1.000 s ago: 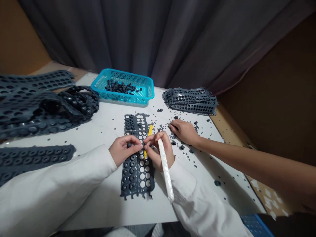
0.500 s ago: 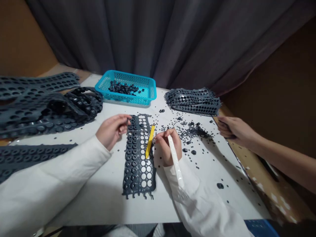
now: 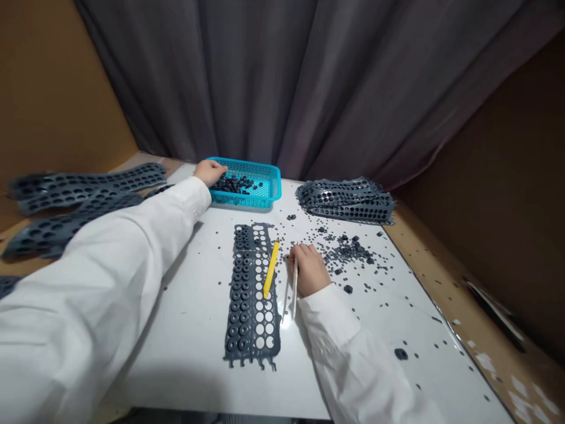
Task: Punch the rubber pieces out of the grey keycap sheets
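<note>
My left hand reaches over the left rim of a turquoise plastic basket, its fingers pinched together. Whatever is between those fingertips, if anything, is hidden. Small black rubber pieces lie heaped in the basket. My right hand rests on the white tabletop, closed round a slim white stick-like tool that points back toward me. Left of it lies a dark rubber sheet, with ring-shaped parts in its left columns and open round holes in its right ones. A yellow pencil-like stick lies across the sheet's right side.
Tiny black bits are scattered right of my right hand. A folded perforated rubber sheet lies at the back right. More perforated strips are at the left, partly behind my sleeve. A grey curtain hangs behind.
My left hand has moved from the sheet's upper left edge up to the basket. My right hand has turned palm-down with the white tool. Another person's hand at the right has left view.
</note>
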{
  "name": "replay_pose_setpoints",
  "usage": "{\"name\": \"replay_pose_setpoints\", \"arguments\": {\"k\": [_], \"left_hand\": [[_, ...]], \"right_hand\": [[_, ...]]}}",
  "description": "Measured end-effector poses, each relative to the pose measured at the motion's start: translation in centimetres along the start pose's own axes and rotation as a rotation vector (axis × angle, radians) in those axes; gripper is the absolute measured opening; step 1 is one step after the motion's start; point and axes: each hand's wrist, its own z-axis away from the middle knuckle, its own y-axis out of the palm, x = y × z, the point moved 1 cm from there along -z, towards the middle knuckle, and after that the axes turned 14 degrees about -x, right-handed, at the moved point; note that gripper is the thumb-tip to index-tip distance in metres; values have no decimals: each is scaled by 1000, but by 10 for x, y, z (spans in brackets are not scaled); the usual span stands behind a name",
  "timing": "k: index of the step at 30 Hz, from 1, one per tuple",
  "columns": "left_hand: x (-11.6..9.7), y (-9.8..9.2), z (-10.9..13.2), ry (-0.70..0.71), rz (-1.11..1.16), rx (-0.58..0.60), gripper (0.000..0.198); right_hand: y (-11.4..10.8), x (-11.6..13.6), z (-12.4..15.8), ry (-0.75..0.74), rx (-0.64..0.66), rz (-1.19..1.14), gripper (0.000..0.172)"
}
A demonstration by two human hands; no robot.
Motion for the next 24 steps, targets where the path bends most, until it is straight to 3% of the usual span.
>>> {"name": "replay_pose_setpoints", "arguments": {"k": [4, 7, 12, 13, 16, 18, 21, 24], "left_hand": [[15, 5, -10, 118, -156, 38, 19], [18, 6, -14, 196, -232, 75, 14], [16, -2, -21, 302, -330, 78, 19], [16, -4, -21, 320, -345, 78, 23], [16, -10, -20, 374, -384, 97, 34], [13, -12, -19, 407, -405, 107, 37], [3, -14, -11, 462, -426, 87, 41], [-12, -14, 17, 608, -431, 152, 39]], "right_hand": [[5, 4, -4, -17, -9, -15, 13], [-6, -4, 4, -16, -10, -47, 18], [-65, -70, 43, -4, 36, -122, 26], [-73, -84, 49, -46, 137, -224, 32], [-79, -103, 51, -56, 165, -309, 19], [-66, -90, 41, -61, 90, -289, 18], [-34, -39, 19, -171, -10, -167, 24], [-1, 10, 0, -262, 15, -167, 23]]}}
